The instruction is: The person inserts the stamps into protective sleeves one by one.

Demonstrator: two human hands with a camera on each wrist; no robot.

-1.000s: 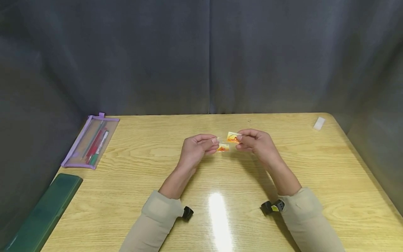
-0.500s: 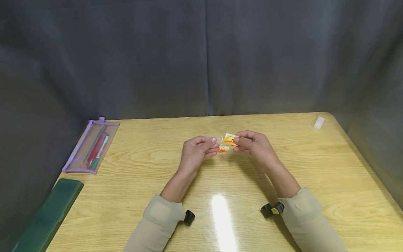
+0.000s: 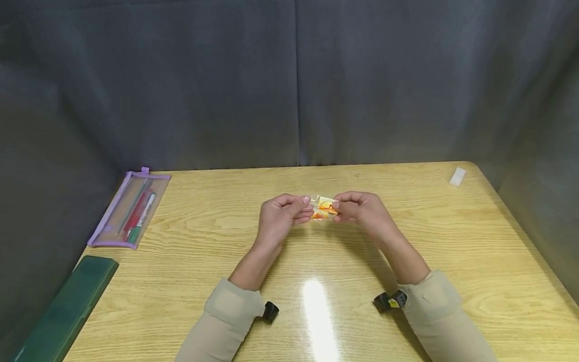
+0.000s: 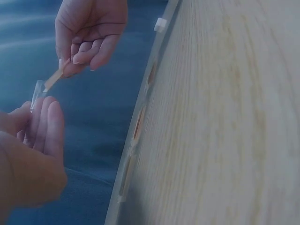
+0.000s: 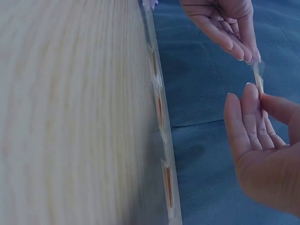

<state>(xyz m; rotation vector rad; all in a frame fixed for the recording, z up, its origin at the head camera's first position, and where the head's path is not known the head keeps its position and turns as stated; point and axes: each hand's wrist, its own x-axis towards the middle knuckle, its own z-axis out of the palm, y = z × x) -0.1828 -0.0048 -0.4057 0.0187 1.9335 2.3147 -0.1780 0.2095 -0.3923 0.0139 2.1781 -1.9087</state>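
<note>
My left hand (image 3: 281, 216) pinches a small clear plastic sleeve (image 4: 36, 92) between thumb and fingers. Opposite it, my right hand (image 3: 363, 213) pinches a small stamp-like card (image 3: 325, 205) printed in yellow and orange. The card's left end overlaps the sleeve in the head view; in the left wrist view its tip is right at the sleeve's upper edge. Both hands are raised above the table. Beneath them, a similar card (image 3: 320, 215) shows in the gap. The wrist views show several thin flat pieces (image 5: 160, 112) in a row on the table, mostly hidden by my hands from above.
A mesh pouch (image 3: 158, 201) with purple edging and pens inside lies at the table's left. Nearer stands a dark green case (image 3: 72, 306). A white eraser-like block (image 3: 458, 177) is at the back right. Dark curtains (image 3: 217, 85) surround the wooden table (image 3: 217, 322).
My right hand has moved left and slightly down, bringing the card from beside the sleeve to overlap it. My left hand has stayed nearly still.
</note>
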